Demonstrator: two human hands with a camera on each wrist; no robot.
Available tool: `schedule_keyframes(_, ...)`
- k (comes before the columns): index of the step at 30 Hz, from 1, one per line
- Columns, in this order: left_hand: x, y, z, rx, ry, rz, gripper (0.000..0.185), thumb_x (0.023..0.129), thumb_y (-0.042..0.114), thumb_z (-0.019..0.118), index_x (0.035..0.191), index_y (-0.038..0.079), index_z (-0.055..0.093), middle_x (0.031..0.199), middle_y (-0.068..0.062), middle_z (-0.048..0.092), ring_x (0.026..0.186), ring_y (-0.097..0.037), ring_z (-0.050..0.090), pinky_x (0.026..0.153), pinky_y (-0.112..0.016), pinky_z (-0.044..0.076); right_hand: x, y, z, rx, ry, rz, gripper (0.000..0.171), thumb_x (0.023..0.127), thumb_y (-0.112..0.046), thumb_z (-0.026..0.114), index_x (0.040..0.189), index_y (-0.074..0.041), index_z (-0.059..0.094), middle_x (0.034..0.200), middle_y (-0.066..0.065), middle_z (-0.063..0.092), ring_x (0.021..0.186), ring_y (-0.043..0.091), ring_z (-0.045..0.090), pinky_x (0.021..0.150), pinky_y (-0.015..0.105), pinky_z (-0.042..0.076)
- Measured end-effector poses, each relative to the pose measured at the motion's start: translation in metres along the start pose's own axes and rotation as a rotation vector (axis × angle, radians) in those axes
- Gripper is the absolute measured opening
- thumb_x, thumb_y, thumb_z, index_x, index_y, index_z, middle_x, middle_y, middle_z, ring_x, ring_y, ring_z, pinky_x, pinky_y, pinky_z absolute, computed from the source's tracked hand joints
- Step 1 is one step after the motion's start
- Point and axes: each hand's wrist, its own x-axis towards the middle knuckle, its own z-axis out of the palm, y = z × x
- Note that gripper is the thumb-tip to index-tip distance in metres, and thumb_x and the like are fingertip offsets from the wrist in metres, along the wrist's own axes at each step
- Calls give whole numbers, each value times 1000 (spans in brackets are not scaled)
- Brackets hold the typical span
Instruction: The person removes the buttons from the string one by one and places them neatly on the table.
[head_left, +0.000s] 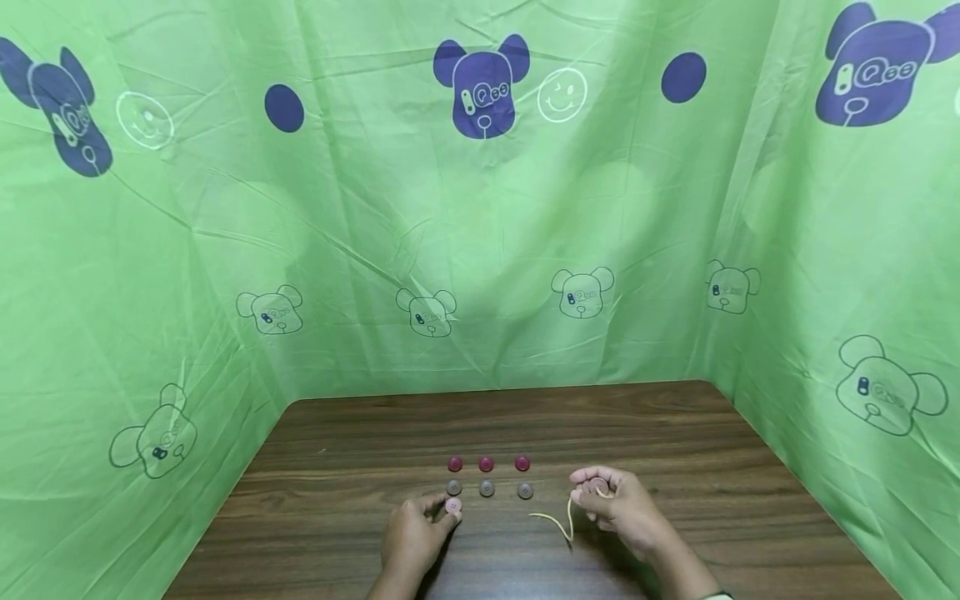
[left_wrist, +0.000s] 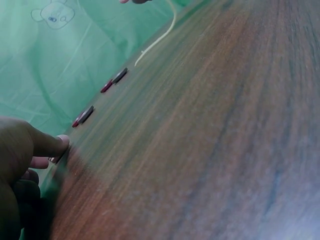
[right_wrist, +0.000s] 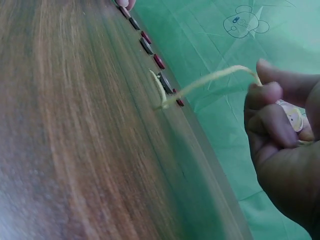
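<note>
A pale pink button (head_left: 453,506) is pinched between the thumb and index finger of my left hand (head_left: 408,537), at the table surface just below the row of brown buttons. My right hand (head_left: 628,515) is raised a little above the table on the right. It holds another pink button (head_left: 597,484) and a yellow string (head_left: 557,522) with its fingers curled. In the right wrist view the string (right_wrist: 212,76) leaves the thumb and fingertips and bends down to the table; part of the held button (right_wrist: 292,116) shows inside the hand.
Three dark red buttons (head_left: 486,463) form the back row. Three brown buttons (head_left: 487,488) lie in front of them. The dark wooden table (head_left: 337,442) is enclosed by green printed cloth (head_left: 360,208) at the back and sides.
</note>
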Motion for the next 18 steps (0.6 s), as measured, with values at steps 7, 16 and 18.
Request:
schedule_keyframes(7, 0, 1, -1, -10, -2, -15, 40, 80, 34, 97, 114, 16, 86, 106, -7, 85, 99, -29, 80, 79, -50, 62, 2, 3, -1, 62, -88, -28, 45, 105, -3, 64, 144, 12, 48, 110, 10, 76, 93, 14, 74, 65, 19, 54)
schedule_keyframes(16, -1, 1, -2, -32, 3, -36, 45, 80, 34, 96, 117, 11, 85, 104, -9, 84, 94, -26, 78, 79, -49, 63, 1, 4, -2, 73, -100, -51, 28, 111, -12, 61, 134, 4, 55, 111, 11, 81, 88, 14, 79, 60, 18, 53)
schedule_keyframes(18, -1, 1, -2, -36, 7, -39, 45, 80, 33, 96, 117, 11, 85, 103, -9, 84, 93, -25, 78, 79, -48, 63, 1, 3, -1, 64, -90, -52, 27, 112, -14, 60, 131, 4, 55, 113, 12, 80, 82, 12, 77, 57, 17, 51)
